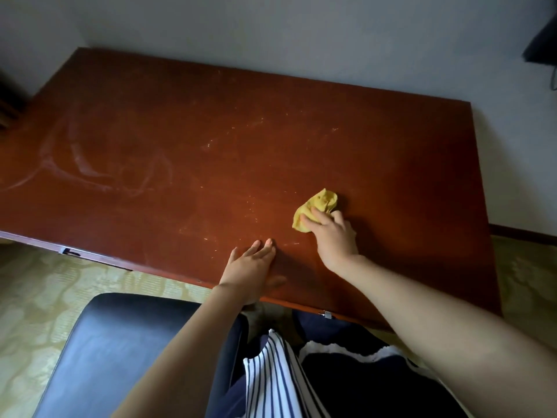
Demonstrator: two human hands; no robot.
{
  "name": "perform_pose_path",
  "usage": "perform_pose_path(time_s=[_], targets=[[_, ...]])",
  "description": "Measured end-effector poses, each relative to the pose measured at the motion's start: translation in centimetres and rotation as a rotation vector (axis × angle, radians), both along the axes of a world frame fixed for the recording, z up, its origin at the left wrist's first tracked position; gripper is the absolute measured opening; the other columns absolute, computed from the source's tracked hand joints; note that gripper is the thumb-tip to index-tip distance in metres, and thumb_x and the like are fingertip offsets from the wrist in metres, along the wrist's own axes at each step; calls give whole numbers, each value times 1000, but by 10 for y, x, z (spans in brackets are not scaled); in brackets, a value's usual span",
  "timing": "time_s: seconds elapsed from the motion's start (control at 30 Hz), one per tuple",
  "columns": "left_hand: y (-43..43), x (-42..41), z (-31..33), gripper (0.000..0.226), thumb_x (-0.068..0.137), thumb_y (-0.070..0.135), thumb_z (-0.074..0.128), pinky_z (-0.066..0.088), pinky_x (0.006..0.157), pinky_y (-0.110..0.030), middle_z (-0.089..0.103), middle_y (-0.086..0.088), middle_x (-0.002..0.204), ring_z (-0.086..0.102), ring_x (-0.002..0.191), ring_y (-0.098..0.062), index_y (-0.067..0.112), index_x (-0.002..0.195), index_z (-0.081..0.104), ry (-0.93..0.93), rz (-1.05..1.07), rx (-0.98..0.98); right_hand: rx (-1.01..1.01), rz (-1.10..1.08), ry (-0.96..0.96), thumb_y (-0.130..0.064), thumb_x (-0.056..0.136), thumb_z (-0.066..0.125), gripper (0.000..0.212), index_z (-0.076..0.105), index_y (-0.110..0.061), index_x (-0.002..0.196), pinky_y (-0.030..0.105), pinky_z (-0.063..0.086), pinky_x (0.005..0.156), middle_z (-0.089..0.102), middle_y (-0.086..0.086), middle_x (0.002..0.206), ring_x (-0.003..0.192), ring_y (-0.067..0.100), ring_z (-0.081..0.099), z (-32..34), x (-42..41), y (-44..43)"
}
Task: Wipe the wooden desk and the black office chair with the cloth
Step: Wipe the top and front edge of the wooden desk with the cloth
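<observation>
A reddish-brown wooden desk (211, 146) fills the middle of the head view, with pale dust smears on its left half and small scratches in the centre. A crumpled yellow cloth (318, 205) lies on the desk right of centre. My right hand (331, 236) presses down on the near part of the cloth, its fingers curled over the fabric. My left hand (251, 267) rests flat on the desk near the front edge, fingers straight. The black office chair (120, 342) stands below the desk's front edge at the lower left, partly hidden by my left forearm.
A grey wall (271, 31) runs behind the desk. A dark object (541, 40) hangs at the upper right and dark furniture (9, 101) shows at the far left. Patterned yellowish floor (45, 297) lies under the desk. Striped and dark clothing (301, 381) is at the bottom.
</observation>
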State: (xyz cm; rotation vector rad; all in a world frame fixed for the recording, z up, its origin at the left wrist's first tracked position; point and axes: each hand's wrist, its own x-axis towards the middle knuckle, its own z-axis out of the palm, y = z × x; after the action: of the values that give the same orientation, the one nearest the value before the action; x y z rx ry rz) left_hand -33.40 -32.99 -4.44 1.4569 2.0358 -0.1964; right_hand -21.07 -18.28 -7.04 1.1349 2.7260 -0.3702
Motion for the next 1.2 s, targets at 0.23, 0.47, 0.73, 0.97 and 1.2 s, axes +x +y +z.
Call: perform_pose_path(time_s=[0.23, 0.47, 0.73, 0.97, 1.2], targets=[[20, -5, 8, 33, 100, 25, 37, 35, 97, -37, 58, -2, 126, 56, 114, -26, 24, 133, 37, 92, 131, 153, -102, 447, 91, -7, 98, 34, 48, 50, -32, 137, 41, 29, 103, 31, -6, 153, 126, 33, 33, -4, 29, -28], [35, 3, -2, 64, 99, 16, 36, 6, 117, -42, -4, 5, 160, 0, 147, -15, 20, 153, 2, 143, 14, 116, 116, 785, 166, 2, 65, 81, 71, 63, -33, 124, 43, 56, 73, 63, -2, 126, 97, 36, 65, 5, 95, 5], [52, 10, -5, 63, 100, 18, 30, -5, 117, -44, -15, 2, 159, -12, 146, -15, 16, 152, -7, 172, -102, 8, 193, 665, 49, 23, 51, 76, 85, 66, -25, 120, 48, 57, 68, 62, 3, 128, 91, 36, 63, 10, 105, 80], [58, 12, -2, 65, 100, 16, 31, -2, 116, -48, -17, 1, 159, -12, 146, -15, 14, 151, -10, 136, -95, -94, 69, 239, -81, 9, 93, 33, 72, 28, -38, 146, 40, 37, 102, 20, -9, 157, 125, 27, 33, 11, 51, 143], [66, 11, 6, 64, 101, 14, 31, 1, 116, -48, -15, 1, 159, -10, 147, -15, 13, 152, -8, 120, -76, -160, -17, -229, -97, -4, 98, 31, 56, 36, -34, 145, 42, 44, 94, 30, -1, 154, 120, 32, 37, 12, -1, 154]])
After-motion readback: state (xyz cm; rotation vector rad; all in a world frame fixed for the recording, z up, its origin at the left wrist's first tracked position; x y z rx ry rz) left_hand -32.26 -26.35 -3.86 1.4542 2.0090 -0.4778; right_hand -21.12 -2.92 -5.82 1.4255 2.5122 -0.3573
